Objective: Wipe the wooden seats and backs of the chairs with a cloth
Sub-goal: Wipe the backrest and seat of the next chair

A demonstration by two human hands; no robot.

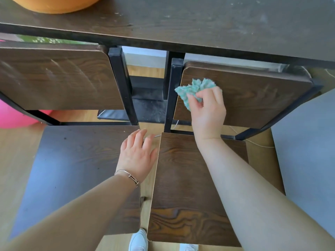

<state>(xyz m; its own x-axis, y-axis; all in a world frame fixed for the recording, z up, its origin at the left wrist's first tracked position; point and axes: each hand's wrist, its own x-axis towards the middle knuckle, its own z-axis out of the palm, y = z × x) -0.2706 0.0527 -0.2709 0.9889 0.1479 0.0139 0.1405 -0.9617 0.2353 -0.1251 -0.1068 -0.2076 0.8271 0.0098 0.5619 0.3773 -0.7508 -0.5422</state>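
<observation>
Two dark wooden chairs with black metal frames stand side by side, tucked against a table. My right hand (207, 109) pinches a crumpled teal cloth (194, 88) against the left part of the right chair's back (253, 98). Below it lies the right chair's seat (183, 192), partly covered by my right forearm. My left hand (137, 156), fingers spread and straight, hovers over the gap between the left chair's seat (76, 169) and the right seat, holding nothing. The left chair's back (54, 78) shows pale streaks.
A dark wooden table (199, 20) runs across the top, with an orange round object (58, 4) on it. A grey surface (308, 151) stands at the right. A pink object (14, 116) sits on the floor at left. My white shoes (138, 240) show below.
</observation>
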